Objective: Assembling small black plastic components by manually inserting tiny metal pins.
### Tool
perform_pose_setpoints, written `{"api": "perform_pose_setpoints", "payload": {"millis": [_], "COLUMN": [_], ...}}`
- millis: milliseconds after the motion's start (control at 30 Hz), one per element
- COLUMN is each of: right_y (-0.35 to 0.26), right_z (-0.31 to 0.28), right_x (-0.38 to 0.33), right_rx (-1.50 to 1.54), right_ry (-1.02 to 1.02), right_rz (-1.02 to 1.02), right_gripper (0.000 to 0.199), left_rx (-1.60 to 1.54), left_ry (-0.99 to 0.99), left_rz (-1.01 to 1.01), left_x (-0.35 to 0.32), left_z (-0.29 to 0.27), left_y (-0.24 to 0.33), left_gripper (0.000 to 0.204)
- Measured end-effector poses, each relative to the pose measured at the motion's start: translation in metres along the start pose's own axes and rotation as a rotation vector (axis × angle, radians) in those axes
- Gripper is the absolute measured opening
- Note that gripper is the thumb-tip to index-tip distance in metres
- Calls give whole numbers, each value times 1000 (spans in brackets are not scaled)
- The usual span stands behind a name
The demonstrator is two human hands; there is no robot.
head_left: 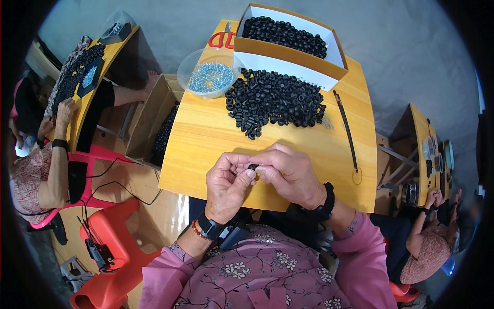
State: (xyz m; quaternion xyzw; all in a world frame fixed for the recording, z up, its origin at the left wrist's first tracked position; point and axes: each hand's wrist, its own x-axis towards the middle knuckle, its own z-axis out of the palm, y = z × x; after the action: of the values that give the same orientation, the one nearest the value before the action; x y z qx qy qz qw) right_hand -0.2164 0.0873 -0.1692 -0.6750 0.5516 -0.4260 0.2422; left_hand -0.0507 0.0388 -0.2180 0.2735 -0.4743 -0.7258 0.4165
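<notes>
Between my two hands, just above the near part of the wooden table (195, 139), is a small round black part (253, 167). My left hand (229, 177) pinches it between thumb and fingers. The fingertips of my right hand (288, 172) are closed against the same part from the other side; whether they hold something tiny as well is hidden. Beyond my hands spreads a heap of small black caps and cylinders (275, 98). To the left of the heap, a clear plastic bowl (185, 77) holds many small silvery-blue pieces.
An open box (296, 67) of black parts stands at the back, beside red-handled scissors (222, 39). On the right lies a thin black rod (346, 129). A cardboard box (141, 129) and a red stool (110, 237) are at left. Co-workers sit at tables on both sides.
</notes>
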Motion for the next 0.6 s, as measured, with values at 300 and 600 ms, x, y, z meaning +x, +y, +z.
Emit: {"api": "perform_pose_setpoints", "payload": {"millis": [300, 600], "right_y": [8, 14], "right_z": [0, 6], "right_x": [-4, -8], "right_rx": [213, 236], "right_ry": [-7, 4], "right_rz": [74, 78], "right_gripper": [15, 13], "left_rx": [49, 20], "left_ry": [-34, -35], "left_rz": [38, 37], "left_x": [-1, -3], "left_z": [-5, -7], "left_y": [-5, -8], "left_gripper": [9, 10]}}
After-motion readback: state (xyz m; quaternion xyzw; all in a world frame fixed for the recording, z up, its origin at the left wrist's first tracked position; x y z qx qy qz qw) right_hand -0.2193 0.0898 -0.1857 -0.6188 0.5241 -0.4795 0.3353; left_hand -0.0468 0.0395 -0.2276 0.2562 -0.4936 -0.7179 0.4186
